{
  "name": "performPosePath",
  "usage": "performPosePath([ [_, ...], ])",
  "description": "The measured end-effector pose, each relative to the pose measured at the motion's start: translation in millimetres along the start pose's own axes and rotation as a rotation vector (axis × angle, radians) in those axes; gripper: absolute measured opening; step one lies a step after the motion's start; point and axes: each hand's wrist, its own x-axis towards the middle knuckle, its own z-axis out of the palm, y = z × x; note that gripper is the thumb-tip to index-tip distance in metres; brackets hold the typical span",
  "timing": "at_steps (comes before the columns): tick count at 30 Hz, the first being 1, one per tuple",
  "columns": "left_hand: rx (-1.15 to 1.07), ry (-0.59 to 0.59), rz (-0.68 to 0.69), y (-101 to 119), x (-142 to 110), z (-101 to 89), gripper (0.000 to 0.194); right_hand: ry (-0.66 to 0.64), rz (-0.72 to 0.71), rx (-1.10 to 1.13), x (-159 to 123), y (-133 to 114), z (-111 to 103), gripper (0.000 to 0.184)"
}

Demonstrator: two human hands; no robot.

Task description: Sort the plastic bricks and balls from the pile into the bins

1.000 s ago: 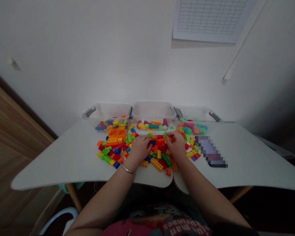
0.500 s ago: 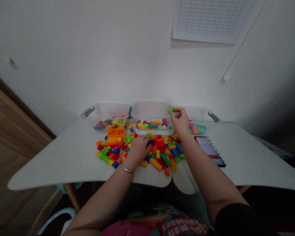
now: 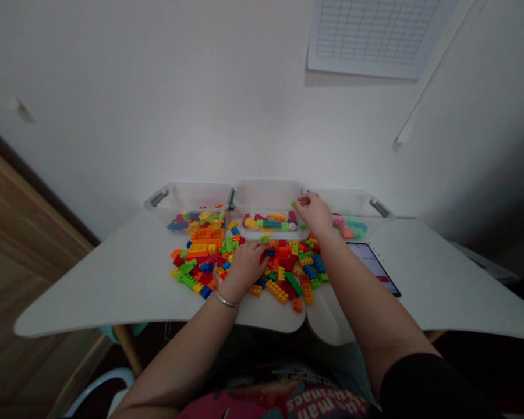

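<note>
Bricks (image 3: 278, 292), studded and blocky, lie before 3 translucent plastic boxes (image 3: 269, 193).

1. Bricks (image 3: 277, 292) are spread on the table (image 3: 113, 279) around the left hand (image 3: 247, 263).
2. A piece (image 3: 293, 203) is pinched by the right hand (image 3: 315, 213), at the middle bin's (image 3: 268, 195) right side.
3. The left bin (image 3: 196, 198) is placed beyond and left of the left hand.
4. The right bin (image 3: 351, 202) is partly hidden behind the right hand.
5. The phone (image 3: 378, 270) is laid right of both hands.
</note>
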Motion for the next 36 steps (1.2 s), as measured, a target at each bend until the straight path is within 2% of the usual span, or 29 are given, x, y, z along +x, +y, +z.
performPosePath([
  [8, 0.002, -0.011, -0.001, -1.1, 0.0, 0.4, 0.027, -0.053, -0.037, -0.007, 5.9, 6.6, -3.3, 0.02],
  [12, -0.007, -0.01, 0.004, -1.0, -0.4, -0.2, 0.026, 0.076, -0.162, 0.125, -4.0, 1.7, -10.0, 0.027],
  [17, -0.004, -0.001, 0.001, 2.7, -1.2, -3.4, 0.025, 0.171, -0.26, 0.258, -43.8, 0.2, -9.0, 0.029],
  [21, -0.004, -0.001, 0.005, 5.0, -0.9, -4.9, 0.024, 0.022, -0.269, 0.197, -80.8, 12.1, 6.0, 0.021],
  [24, -0.005, -0.003, 0.009, 5.0, -0.5, -5.0, 0.023, -0.099, -0.296, 0.141, -96.9, 21.8, 19.3, 0.021],
  [29, -0.006, 0.0, 0.011, 4.0, -0.3, -4.7, 0.025, -0.217, -0.393, -0.045, -102.3, 28.3, 32.1, 0.027],
  [36, -0.027, 0.014, 0.014, 3.8, -0.9, -4.0, 0.025, -0.265, -0.48, -0.146, -103.9, 31.2, 39.4, 0.041],
])
